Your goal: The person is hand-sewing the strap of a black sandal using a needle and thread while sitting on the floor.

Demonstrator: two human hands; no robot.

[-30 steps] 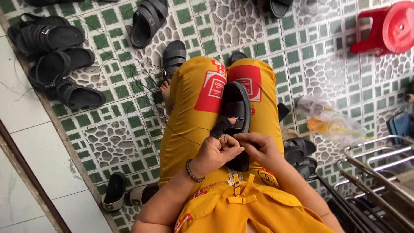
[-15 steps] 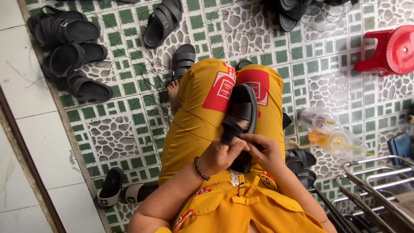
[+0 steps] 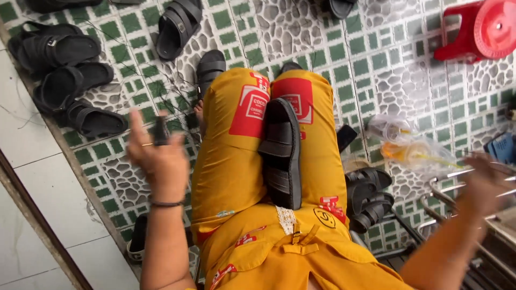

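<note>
At the far left, at about nine to ten o'clock, a cluster of black sandals (image 3: 64,80) lies on the green-and-stone tiled floor (image 3: 301,32). Next comes the person's left hand (image 3: 156,156), raised with fingers spread and a small dark piece (image 3: 160,131) pinched between thumb and forefinger (what the piece is cannot be told). In the middle, the black sandal (image 3: 282,153) rests unheld on the orange-trousered lap (image 3: 231,161), its long axis running from twelve to six o'clock, the toe end away from the body. It lies toward three o'clock of the left hand, which is the nearer. The right hand (image 3: 484,182) is flung out beside a metal rack (image 3: 473,215) and blurred; its grip cannot be told.
</note>
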